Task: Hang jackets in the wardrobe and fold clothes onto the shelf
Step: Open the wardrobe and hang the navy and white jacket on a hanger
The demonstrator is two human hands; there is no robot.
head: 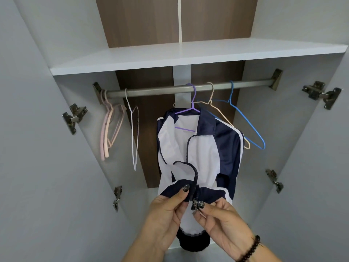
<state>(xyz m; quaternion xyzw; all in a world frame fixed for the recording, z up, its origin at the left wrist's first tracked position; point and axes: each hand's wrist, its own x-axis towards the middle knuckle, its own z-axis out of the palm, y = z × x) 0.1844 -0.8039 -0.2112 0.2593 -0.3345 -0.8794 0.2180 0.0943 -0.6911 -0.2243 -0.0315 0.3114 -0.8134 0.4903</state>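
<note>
Here the jacket [200,148], navy and white, is hung on the purple hanger [190,108] from the wardrobe rail [170,89], near the rail's middle, with its front open and its lower hem drawn forward toward the camera. The left hand [168,210] pinches the left bottom edge of the zip between thumb and forefinger; the right hand [221,220] pinches the zip slider [195,204] at the other front edge, the remaining fingers loosely curled beneath.

The step in hand is judged to be the joining of the zip at its foot. It is best done with both hem ends held level and taut, the pin fed straight and fully into the slider before any pull is made; otherwise the teeth may be caught or misaligned. The fabric should be kept clear of the slider's mouth.

The jacket's long axis runs from collar at the rail down to the hem at the hands, tilted toward the viewer. The collar points up and back, the open front faces the person. Empty hangers [245,125] hang beside it on the right, others well apart on the left.
</note>
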